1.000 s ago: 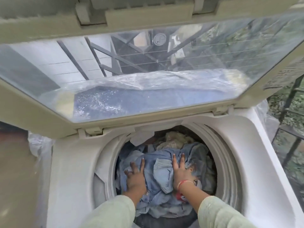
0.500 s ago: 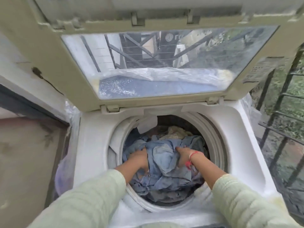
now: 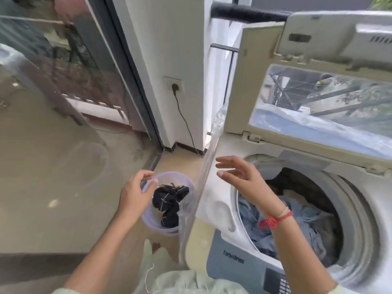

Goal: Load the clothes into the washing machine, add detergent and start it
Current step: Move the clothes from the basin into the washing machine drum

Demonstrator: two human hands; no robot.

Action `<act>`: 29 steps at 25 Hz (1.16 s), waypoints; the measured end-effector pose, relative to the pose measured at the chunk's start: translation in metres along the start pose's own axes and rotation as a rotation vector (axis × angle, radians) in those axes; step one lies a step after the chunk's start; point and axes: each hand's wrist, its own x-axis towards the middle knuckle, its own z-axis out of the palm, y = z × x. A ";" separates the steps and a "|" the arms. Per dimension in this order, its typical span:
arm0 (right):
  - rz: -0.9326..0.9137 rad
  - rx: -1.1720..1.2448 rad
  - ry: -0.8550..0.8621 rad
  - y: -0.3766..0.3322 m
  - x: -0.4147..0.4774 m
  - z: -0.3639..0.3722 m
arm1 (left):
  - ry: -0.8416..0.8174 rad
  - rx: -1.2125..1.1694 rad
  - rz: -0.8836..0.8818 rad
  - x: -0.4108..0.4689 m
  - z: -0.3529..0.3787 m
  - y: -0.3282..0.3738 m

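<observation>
The top-loading washing machine [image 3: 214, 209] stands at the right with its glass lid [image 3: 318, 107] raised. Blue and pale clothes [image 3: 305, 225] fill its drum. On the floor to the left sits a lilac tub [image 3: 148, 224] holding a dark garment [image 3: 169, 200]. My left hand [image 3: 135, 194] hovers over the tub's near rim, fingers loosely curved and holding nothing. My right hand [image 3: 241, 177] is in the air above the machine's left top edge, fingers spread, with a red thread on the wrist.
A black cable [image 3: 184, 119] runs down from a wall socket [image 3: 174, 87] behind the tub. A sliding glass door [image 3: 63, 71] fills the left side. Clear plastic wrap [image 3: 203, 166] hangs along the machine's left side. A tiled floor lies below.
Both hands have come out of the drum, where they pressed the blue clothes. The view has swung left, so the tub and floor now show, with my left hand over the tub.
</observation>
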 end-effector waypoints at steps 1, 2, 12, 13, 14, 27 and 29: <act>-0.013 -0.002 -0.043 -0.010 0.011 0.021 | -0.036 0.047 -0.053 0.004 -0.015 -0.034; -0.010 -0.011 -0.074 -0.017 0.022 0.041 | -0.076 0.081 -0.091 0.010 -0.027 -0.065; 0.442 -0.157 -0.026 0.059 0.181 0.246 | -0.504 0.158 -0.329 0.118 -0.048 -0.281; 0.494 -0.186 -0.010 0.079 0.194 0.256 | -0.554 0.161 -0.344 0.126 -0.042 -0.291; 0.549 -0.224 -0.002 0.098 0.203 0.264 | -0.599 0.164 -0.357 0.132 -0.034 -0.301; 0.761 -0.597 0.058 0.431 0.312 0.330 | -0.875 0.109 -0.258 0.171 0.198 -0.426; 0.734 -0.729 0.016 0.477 0.329 0.330 | -0.988 0.187 -0.226 0.172 0.236 -0.442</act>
